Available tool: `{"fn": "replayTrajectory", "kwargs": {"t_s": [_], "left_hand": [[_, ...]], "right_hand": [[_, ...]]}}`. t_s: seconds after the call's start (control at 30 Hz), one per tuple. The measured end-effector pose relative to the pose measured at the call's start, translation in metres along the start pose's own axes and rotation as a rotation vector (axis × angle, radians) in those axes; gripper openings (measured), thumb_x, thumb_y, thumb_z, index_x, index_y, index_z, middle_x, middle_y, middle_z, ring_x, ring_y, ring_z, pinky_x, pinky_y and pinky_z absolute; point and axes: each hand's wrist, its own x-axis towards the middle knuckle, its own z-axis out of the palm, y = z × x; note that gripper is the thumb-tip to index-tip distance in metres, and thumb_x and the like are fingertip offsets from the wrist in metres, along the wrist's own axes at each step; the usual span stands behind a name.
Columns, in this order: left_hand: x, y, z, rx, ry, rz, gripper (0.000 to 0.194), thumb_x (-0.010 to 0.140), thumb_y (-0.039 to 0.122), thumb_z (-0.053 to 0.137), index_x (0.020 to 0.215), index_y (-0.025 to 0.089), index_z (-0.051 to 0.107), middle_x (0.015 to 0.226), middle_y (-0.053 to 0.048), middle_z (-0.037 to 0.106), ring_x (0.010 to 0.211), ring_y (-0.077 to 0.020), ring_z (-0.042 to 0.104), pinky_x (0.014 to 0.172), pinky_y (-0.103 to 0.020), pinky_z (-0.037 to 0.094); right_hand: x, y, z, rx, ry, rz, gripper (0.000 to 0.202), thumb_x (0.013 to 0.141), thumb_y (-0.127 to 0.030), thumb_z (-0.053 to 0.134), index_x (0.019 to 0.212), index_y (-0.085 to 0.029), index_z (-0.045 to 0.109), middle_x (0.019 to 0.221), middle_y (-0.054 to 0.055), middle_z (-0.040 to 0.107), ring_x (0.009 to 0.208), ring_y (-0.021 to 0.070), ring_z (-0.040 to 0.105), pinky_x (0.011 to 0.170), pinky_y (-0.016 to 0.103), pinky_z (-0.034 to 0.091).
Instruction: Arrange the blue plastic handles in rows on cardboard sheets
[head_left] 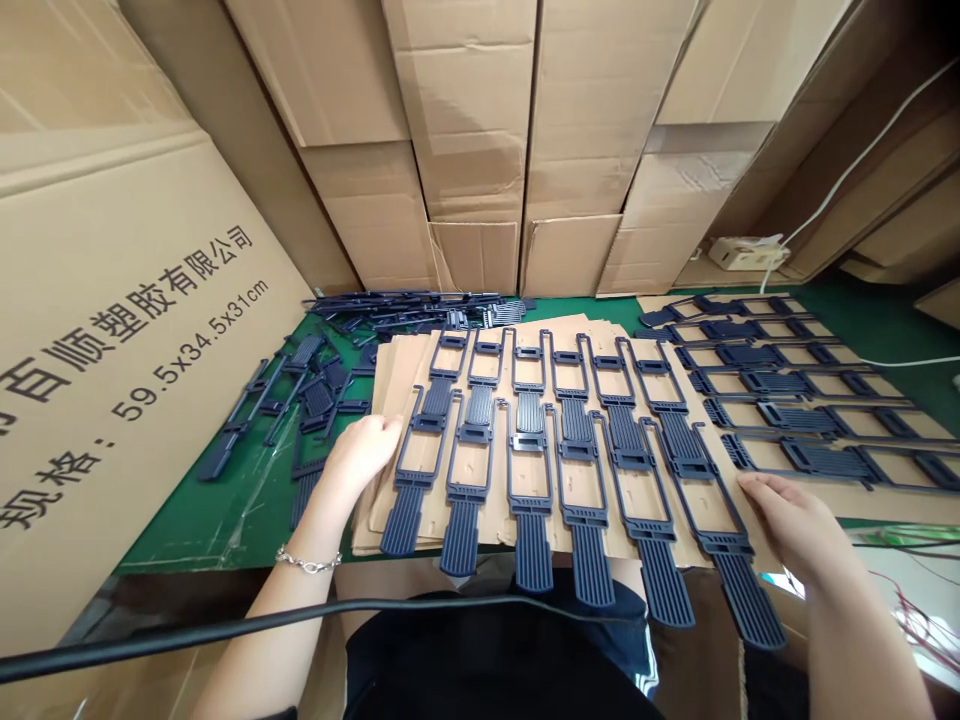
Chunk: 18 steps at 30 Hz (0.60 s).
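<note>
My left hand (pixel 361 452) is closed at the left edge of a cardboard sheet (pixel 491 520), its fingers partly tucked out of sight. On the opposite edge, my right hand (pixel 787 510) pinches the same sheet, thumb on top. Two rows of dark blue plastic frame-shaped parts (pixel 529 470) with ribbed tongues lie across the sheet. The front row's tongues stick out past its near edge. Beneath its left side shows a stack of more cardboard sheets (pixel 367 535).
Loose dark blue parts (pixel 319 390) are scattered on the green tabletop (pixel 225 520) at left, with a pile (pixel 420 312) behind. Another loaded cardboard sheet (pixel 832 400) lies at right. A large printed carton (pixel 150 300) stands at left. A black cable (pixel 300 622) crosses the foreground.
</note>
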Motion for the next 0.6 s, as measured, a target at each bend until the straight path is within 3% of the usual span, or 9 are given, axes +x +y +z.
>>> {"fn": "replayTrajectory", "kwargs": {"t_s": [0.13, 0.27, 0.4, 0.6], "left_hand": [[-0.004, 0.013, -0.003, 0.007, 0.015, 0.016, 0.042, 0.082, 0.043, 0.032, 0.070, 0.015, 0.061, 0.087, -0.018, 0.066, 0.089, -0.0329, 0.059, 0.072, -0.036, 0.039], [-0.004, 0.017, -0.006, -0.048, 0.008, -0.001, 0.039, 0.082, 0.041, 0.032, 0.068, 0.016, 0.060, 0.071, -0.014, 0.065, 0.078, -0.0294, 0.062, 0.069, -0.034, 0.040], [0.001, 0.012, -0.003, -0.136, 0.031, -0.047, 0.036, 0.080, 0.040, 0.036, 0.069, 0.015, 0.060, 0.067, -0.011, 0.066, 0.065, -0.0251, 0.062, 0.067, -0.034, 0.041], [0.016, -0.007, 0.007, -0.343, 0.035, -0.082, 0.036, 0.076, 0.043, 0.039, 0.073, 0.016, 0.062, 0.079, -0.009, 0.067, 0.062, -0.0189, 0.059, 0.055, -0.027, 0.042]], "right_hand": [[0.003, -0.002, 0.003, 0.078, 0.023, 0.036, 0.013, 0.066, -0.032, 0.058, 0.077, -0.024, 0.055, 0.066, -0.001, 0.063, 0.063, 0.0172, 0.060, 0.056, 0.022, 0.049], [0.005, -0.006, 0.006, 0.087, 0.021, 0.090, 0.015, 0.070, -0.031, 0.059, 0.084, -0.026, 0.058, 0.077, 0.000, 0.066, 0.072, 0.0175, 0.062, 0.060, 0.021, 0.051], [0.006, -0.006, 0.007, 0.067, -0.034, 0.127, 0.016, 0.072, -0.035, 0.058, 0.085, -0.026, 0.057, 0.076, 0.002, 0.067, 0.074, 0.0218, 0.064, 0.061, 0.027, 0.053], [0.003, -0.007, 0.004, -0.025, -0.099, 0.083, 0.018, 0.073, -0.040, 0.053, 0.084, -0.027, 0.054, 0.072, 0.003, 0.067, 0.073, 0.0258, 0.065, 0.064, 0.033, 0.054]]}}
